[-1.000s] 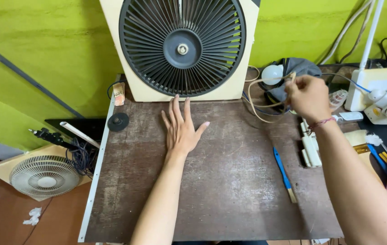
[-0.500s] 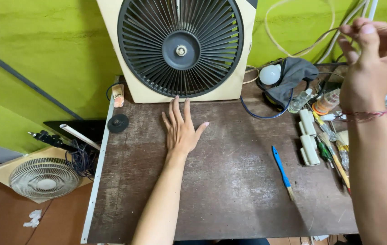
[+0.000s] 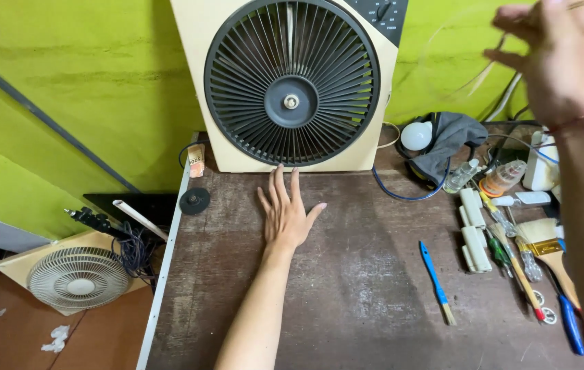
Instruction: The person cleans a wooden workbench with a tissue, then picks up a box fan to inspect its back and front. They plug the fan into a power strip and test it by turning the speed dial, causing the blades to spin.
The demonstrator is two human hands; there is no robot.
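Observation:
My left hand (image 3: 286, 214) lies flat and open on the brown worktable (image 3: 360, 294), fingertips just short of the base of a cream box fan (image 3: 292, 82) with a dark round grille. My right hand (image 3: 555, 58) is raised high at the upper right, blurred, fingers pinched around a thin pale cord (image 3: 456, 75) that loops down toward the wall. A red thread bracelet (image 3: 583, 122) circles that wrist.
A blue-handled tool (image 3: 436, 281) lies on the table to the right. Beyond it are white plastic parts (image 3: 473, 233), a paintbrush (image 3: 545, 247), screwdrivers, small bottles, a white bulb (image 3: 416, 136) and a grey cloth (image 3: 453, 140). A small round fan (image 3: 78, 279) sits on the floor at left.
My right hand has risen from the clutter at the table's right side up to head height, pulling the pale cord with it. The left hand has stayed flat in place.

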